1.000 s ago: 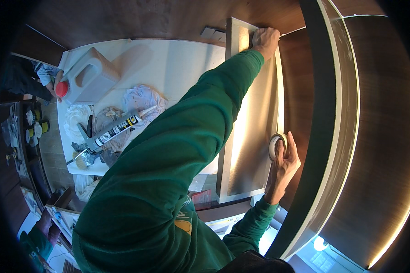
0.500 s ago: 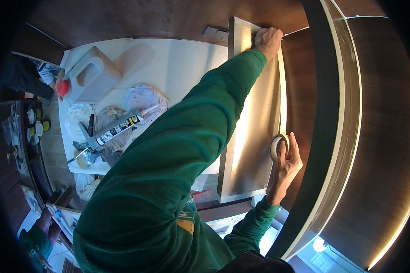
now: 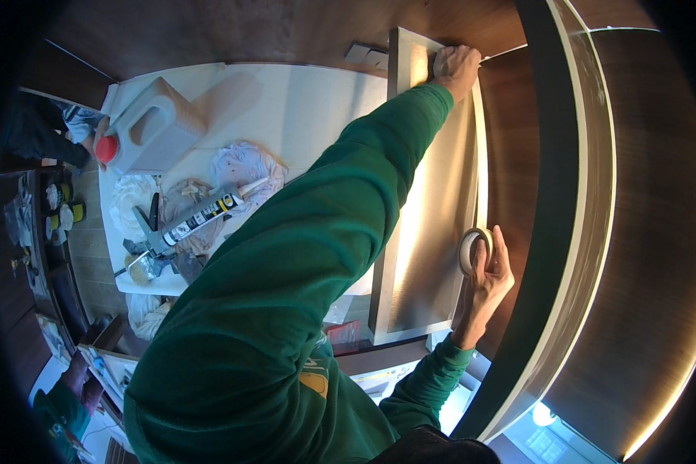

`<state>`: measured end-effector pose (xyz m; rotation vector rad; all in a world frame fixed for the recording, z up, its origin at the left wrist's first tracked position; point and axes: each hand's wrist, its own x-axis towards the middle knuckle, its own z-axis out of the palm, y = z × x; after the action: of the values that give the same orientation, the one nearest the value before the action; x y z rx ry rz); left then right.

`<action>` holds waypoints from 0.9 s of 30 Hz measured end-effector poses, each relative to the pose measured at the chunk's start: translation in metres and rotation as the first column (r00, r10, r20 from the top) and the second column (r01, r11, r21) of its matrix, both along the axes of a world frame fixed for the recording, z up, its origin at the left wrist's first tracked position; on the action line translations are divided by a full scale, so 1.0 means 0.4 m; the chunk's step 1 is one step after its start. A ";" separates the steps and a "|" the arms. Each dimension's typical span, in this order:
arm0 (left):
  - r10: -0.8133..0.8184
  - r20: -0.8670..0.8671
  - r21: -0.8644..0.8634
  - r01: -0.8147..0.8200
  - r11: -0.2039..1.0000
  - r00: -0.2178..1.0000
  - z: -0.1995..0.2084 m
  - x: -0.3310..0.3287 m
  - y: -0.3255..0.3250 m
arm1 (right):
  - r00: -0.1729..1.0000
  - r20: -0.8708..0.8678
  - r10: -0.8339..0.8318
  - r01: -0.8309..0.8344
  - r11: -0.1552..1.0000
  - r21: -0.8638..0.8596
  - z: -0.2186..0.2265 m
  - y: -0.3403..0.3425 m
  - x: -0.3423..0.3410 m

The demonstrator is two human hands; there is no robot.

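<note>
My left hand (image 3: 456, 71) is at the far end of a lit metal-faced shelf panel (image 3: 439, 224), fingers curled against its surface; what they pinch, if anything, is hidden. My left arm, in a green sleeve, reaches across the middle of the view. Lower down, beside the panel's right edge, my right hand (image 3: 490, 280) grips a roll of tape (image 3: 466, 252), with some fingers stretched along its outer side. A narrow pale strip (image 3: 482, 155), which looks like tape, runs along that edge between the two hands.
On the white-covered surface (image 3: 301, 93) at left stand a jug with a red cap (image 3: 162, 127), a caulking gun with a cartridge (image 3: 197, 220) and crumpled rags (image 3: 243, 166). A dark curved frame (image 3: 553, 232) rises close on the right. Another person (image 3: 77, 127) is at far left.
</note>
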<state>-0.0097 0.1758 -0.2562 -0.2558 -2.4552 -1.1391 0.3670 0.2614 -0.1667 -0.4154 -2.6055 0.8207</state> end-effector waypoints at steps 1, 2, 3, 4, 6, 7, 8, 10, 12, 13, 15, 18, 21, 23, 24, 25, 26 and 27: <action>-0.007 0.012 0.009 0.007 1.000 1.000 0.001 0.000 0.000 | 1.000 -0.001 -0.003 0.003 1.000 -0.004 0.002 -0.002 0.000; -0.004 0.010 0.009 0.004 1.000 1.000 0.001 0.002 -0.001 | 1.000 0.004 -0.010 0.010 1.000 -0.017 0.004 -0.003 0.000; -0.003 0.007 0.008 0.003 1.000 1.000 0.003 0.007 -0.001 | 1.000 0.009 -0.012 0.012 1.000 -0.014 0.005 -0.003 0.001; -0.001 0.005 0.008 0.001 1.000 1.000 0.006 0.010 -0.003 | 1.000 0.016 -0.013 0.014 1.000 -0.011 0.005 -0.002 0.002; -0.024 0.045 -0.017 0.025 1.000 0.999 0.015 0.009 -0.006 | 1.000 0.025 -0.008 0.007 1.000 0.010 0.009 0.001 0.003; -0.035 0.065 -0.029 0.037 0.999 0.997 0.018 0.009 -0.006 | 1.000 0.029 -0.008 0.008 1.000 0.010 0.009 0.001 0.003; -0.036 0.060 -0.035 0.039 0.999 0.998 0.019 0.009 -0.005 | 0.999 0.028 -0.016 0.016 1.000 -0.012 0.009 -0.004 0.004; -0.036 0.051 -0.049 0.039 0.998 0.998 0.014 0.004 -0.007 | 0.999 0.026 -0.020 0.021 0.999 -0.033 0.008 -0.008 0.003; -0.062 0.125 -0.096 0.074 0.993 0.990 0.015 -0.001 -0.007 | 1.000 0.025 -0.015 0.016 1.000 -0.015 0.007 -0.009 0.001; -0.074 0.163 -0.118 0.094 0.989 0.984 0.016 -0.001 -0.007 | 1.000 0.024 -0.012 0.012 1.000 0.002 0.007 -0.008 0.001; -0.041 0.096 -0.086 0.049 0.995 0.995 0.015 0.004 -0.006 | 1.000 0.023 -0.001 0.000 0.999 0.041 0.009 -0.008 -0.001; -0.018 0.062 -0.086 0.024 0.996 0.998 0.016 0.007 -0.005 | 1.000 0.017 -0.001 0.000 1.000 0.021 0.007 -0.008 0.000; -0.024 0.071 -0.095 0.030 0.995 0.997 0.019 0.009 -0.006 | 1.000 0.023 -0.009 0.009 1.000 0.007 0.009 -0.009 0.000; -0.031 0.059 -0.094 0.037 0.995 0.998 0.019 0.011 -0.006 | 1.000 0.005 -0.008 0.008 1.000 -0.007 0.000 -0.003 0.001; -0.035 0.042 -0.093 0.039 0.995 0.998 0.019 0.017 -0.008 | 1.000 0.001 -0.009 0.009 1.000 -0.005 0.000 -0.003 0.001; -0.040 0.025 -0.093 0.042 0.995 0.999 0.020 0.020 -0.009 | 1.000 -0.001 -0.012 0.012 1.000 -0.004 -0.001 -0.002 0.001; -0.038 0.044 -0.122 0.043 0.992 0.998 0.022 0.018 -0.005 | 1.000 0.008 -0.018 0.018 1.000 0.008 0.003 -0.006 0.001; -0.030 0.063 -0.151 0.039 0.988 0.998 0.024 0.014 -0.003 | 1.000 0.009 -0.014 0.014 1.000 0.004 0.005 -0.007 0.000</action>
<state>-0.0039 0.1747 -0.2468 -0.3142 -2.6041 -0.9879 0.3671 0.2587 -0.1649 -0.4368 -2.6094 0.8105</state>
